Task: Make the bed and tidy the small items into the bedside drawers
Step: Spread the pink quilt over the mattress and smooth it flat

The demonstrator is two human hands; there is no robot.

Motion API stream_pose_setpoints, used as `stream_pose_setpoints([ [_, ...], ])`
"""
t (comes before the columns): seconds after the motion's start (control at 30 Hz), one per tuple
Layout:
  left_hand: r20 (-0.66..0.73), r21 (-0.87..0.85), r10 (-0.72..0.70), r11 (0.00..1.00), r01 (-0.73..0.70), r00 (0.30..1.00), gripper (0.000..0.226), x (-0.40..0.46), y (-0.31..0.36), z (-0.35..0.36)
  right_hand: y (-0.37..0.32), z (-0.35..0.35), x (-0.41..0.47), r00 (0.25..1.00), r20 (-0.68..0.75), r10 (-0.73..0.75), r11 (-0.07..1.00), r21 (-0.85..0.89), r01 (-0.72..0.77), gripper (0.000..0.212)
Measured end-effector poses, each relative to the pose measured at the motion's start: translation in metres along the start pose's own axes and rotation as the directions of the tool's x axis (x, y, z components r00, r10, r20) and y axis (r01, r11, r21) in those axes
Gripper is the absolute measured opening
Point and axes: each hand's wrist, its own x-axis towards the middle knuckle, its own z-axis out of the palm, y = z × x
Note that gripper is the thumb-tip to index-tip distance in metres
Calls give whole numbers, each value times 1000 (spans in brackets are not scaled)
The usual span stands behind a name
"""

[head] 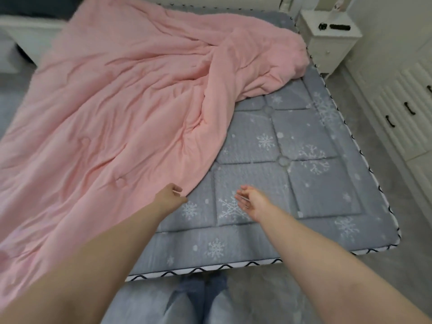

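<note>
Two hands over the mattress [304, 183], head view. Left hand [169, 197]: fingers curled at the near edge of the pink quilt [117, 108]; whether it has hold of the fabric cannot be told. Right hand [251, 201]: loosely spread, holding nothing, just beside that edge. Quilt: bunched across the mattress's left part, right part bare. Nightstand [332, 38] beyond the mattress's far right corner, two dark small items [336, 26] on top. Risk: a one-sided pull would likely drag the quilt askew.
</note>
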Motion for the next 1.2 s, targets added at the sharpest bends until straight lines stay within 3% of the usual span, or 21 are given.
stream_pose_setpoints([
  [0.13, -31, 32, -1, 999, 2, 1000, 43, 39, -18, 2, 14, 40, 44, 1000, -21, 20, 1000, -18, -20, 28],
  [0.3, -62, 218, 35, 976, -21, 997, 67, 104, -45, 25, 28, 72, 97, 997, 70, 24, 997, -73, -19, 53],
  [0.4, -43, 502, 90, 863, -56, 995, 94, 147, -56, 46, 39, 84, 130, 999, 44, 1, 1000, -23, 0, 64],
  [0.6, -176, 631, 151, 776, -6, 973, 120, 212, -71, 80, 88, 90, 177, 996, 39, 85, 993, -91, -81, 62],
  [0.67, -216, 702, 165, 711, 36, 962, 107, 226, -80, 80, 104, 90, 182, 994, 8, 109, 990, -96, -107, 55],
  [0.77, -268, 800, 304, 599, 35, 914, 40, 240, -95, 74, 126, 91, 179, 990, 8, 144, 986, -83, -143, 49],
  [0.83, -237, 829, 347, 559, 3, 907, 29, 243, -93, 64, 130, 89, 176, 986, 21, 168, 982, -86, -166, 46],
  [0.9, -198, 748, 363, 656, -99, 911, 25, 243, -82, 49, 126, 87, 174, 986, 18, 167, 984, -74, -165, 40],
  [0.97, -163, 539, 338, 817, -203, 927, 28, 235, -76, 38, 113, 89, 169, 989, 9, 145, 988, -62, -144, 34],
  [1.07, 89, 219, 198, 952, -213, 976, 52, 192, -65, 31, 88, 100, 170, 998, -3, 65, 997, -32, -65, 25],
  [1.1, 187, 109, 189, 971, -212, 964, 49, 172, -61, 34, 78, 105, 170, 999, -7, 44, 999, -2, -44, 31],
  [1.2, 470, -112, 114, 991, -69, 875, 20, 105, -60, 52, 49, 108, 163, 999, -17, 27, 997, 74, -26, 79],
])
